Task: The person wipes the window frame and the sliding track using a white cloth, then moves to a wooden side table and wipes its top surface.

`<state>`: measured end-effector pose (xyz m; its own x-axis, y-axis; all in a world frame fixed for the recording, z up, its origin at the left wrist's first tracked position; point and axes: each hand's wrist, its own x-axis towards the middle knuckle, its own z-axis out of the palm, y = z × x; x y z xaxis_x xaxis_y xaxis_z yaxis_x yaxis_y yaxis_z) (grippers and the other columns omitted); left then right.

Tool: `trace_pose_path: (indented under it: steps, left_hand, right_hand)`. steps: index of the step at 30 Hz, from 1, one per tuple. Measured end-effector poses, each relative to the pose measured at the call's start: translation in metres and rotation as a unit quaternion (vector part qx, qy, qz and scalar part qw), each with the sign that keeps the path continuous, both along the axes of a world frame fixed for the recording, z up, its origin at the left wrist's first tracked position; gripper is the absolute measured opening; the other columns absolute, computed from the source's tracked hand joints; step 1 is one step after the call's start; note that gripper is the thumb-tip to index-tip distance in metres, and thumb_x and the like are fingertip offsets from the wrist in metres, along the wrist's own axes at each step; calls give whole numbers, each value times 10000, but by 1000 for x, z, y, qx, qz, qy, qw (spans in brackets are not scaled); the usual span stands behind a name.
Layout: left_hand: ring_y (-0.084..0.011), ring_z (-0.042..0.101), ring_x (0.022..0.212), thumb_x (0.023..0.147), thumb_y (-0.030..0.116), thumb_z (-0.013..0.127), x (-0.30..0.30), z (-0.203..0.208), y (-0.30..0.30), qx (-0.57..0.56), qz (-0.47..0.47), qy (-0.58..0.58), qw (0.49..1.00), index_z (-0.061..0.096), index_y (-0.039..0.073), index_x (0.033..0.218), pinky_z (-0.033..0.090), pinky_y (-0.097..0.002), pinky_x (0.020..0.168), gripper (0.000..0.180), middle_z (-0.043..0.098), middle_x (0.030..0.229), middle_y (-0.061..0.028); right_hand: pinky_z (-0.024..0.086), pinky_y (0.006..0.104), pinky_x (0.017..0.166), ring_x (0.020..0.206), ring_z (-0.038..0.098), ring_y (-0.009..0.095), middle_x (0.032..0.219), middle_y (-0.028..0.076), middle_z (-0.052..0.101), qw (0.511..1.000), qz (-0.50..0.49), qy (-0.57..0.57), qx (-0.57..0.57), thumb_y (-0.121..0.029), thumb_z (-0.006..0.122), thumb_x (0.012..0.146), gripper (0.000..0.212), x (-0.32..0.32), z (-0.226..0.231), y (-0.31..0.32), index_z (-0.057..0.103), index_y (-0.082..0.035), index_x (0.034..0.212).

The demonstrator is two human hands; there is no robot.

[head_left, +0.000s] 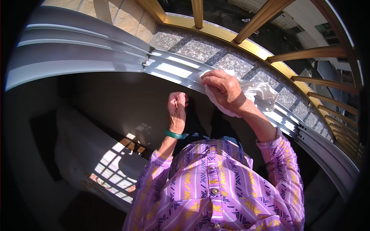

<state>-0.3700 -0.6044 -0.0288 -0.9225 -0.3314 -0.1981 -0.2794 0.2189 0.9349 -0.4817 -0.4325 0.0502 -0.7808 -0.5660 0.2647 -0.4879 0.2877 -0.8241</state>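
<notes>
A crumpled white cloth (260, 91) is gripped in my right hand (225, 91), which presses it onto the pale metal window track (173, 68). Part of the cloth spreads out to the right, over the track and the stone sill's near edge. My left hand (177, 102) is curled into a loose fist in front of the track, touching nothing that I can see. Its fingers appear to hold nothing. A green bangle (175, 134) circles the left wrist.
Beyond the track lies a speckled grey stone sill (185, 43), bordered by gold-coloured metal bars (254, 22) with a drop outside. White frame posts (84, 50) rise at the left. Behind me on the left stands a pale covered surface (92, 150) in patchy sunlight.
</notes>
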Motion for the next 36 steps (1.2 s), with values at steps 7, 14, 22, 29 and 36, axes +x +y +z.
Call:
trace_pose_path:
  steps: [7, 14, 22, 29, 36]
  left_hand:
    - [-96, 509, 793, 931, 178, 519, -29, 33, -16, 146, 122, 45, 981, 527, 13, 1011, 433, -247, 726, 183, 560, 884, -36]
    - [-111, 524, 778, 895, 99, 554, -36, 43, -33, 2, 88, 103, 991, 548, 6, 995, 450, -248, 691, 137, 563, 940, -62]
    - [-127, 538, 779, 850, 76, 615, -47, 24, -50, -24, 70, 146, 986, 564, 31, 965, 455, -235, 623, 133, 539, 954, -62]
    - [-149, 533, 696, 768, 102, 721, -63, 36, -62, -207, -1, 105, 973, 630, 45, 907, 466, -271, 620, 175, 526, 827, -54]
    - [-149, 550, 682, 770, 78, 701, -70, 37, -65, -189, -53, 95, 976, 630, 40, 842, 468, -269, 636, 108, 558, 805, -60]
  right_hand:
    - [484, 381, 708, 838, 588, 296, 909, 88, 617, 993, -52, 105, 10, -104, 627, 760, 93, -56, -33, -151, 618, -59, 840]
    - [380, 401, 785, 921, 520, 202, 877, -22, 611, 951, -80, 144, 263, -253, 626, 788, 118, -31, -18, -90, 699, -161, 806]
    - [366, 458, 843, 981, 498, 254, 985, 64, 549, 909, -120, 158, 367, -305, 653, 775, 323, 49, 13, 90, 641, -203, 1081]
    - [453, 366, 597, 682, 557, 302, 785, 132, 544, 924, -288, 114, 224, -24, 629, 772, 183, 43, -14, 95, 641, -78, 947]
    - [474, 384, 620, 740, 570, 305, 810, 136, 550, 966, -219, 124, 66, -129, 635, 777, 118, -36, -37, -92, 654, -113, 892]
